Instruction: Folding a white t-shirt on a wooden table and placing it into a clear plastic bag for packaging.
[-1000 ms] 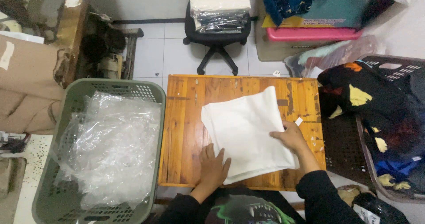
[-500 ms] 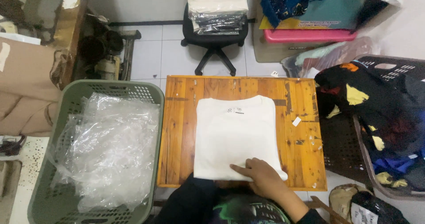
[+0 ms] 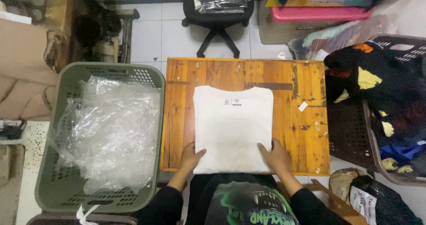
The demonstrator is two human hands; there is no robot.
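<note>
A folded white shirt (image 3: pixel 232 127) lies on the wooden desk (image 3: pixel 306 136), its neck label at the far edge. The left hand (image 3: pixel 191 156) and the right hand (image 3: pixel 276 156) press flat, fingers spread, on its near corners. A small white tag (image 3: pixel 303 106) lies right of the shirt.

Small wooden table (image 3: pixel 306 118), orange-brown slats, worn, on a pale tiled floor (image 3: pixel 146 34). Black swivel chair (image 3: pixel 216 18) beyond the table, loaded with clear-wrapped bundles. Green perforated laundry basket (image 3: pixel 49 185) at left, filled with clear plastic bags (image 3: pixel 108 127). Dark basket (image 3: pixel 399 45) at right, heaped with black and yellow clothing. Pink plastic bin (image 3: pixel 319 14) at top right. Brown cardboard at far left.
</note>
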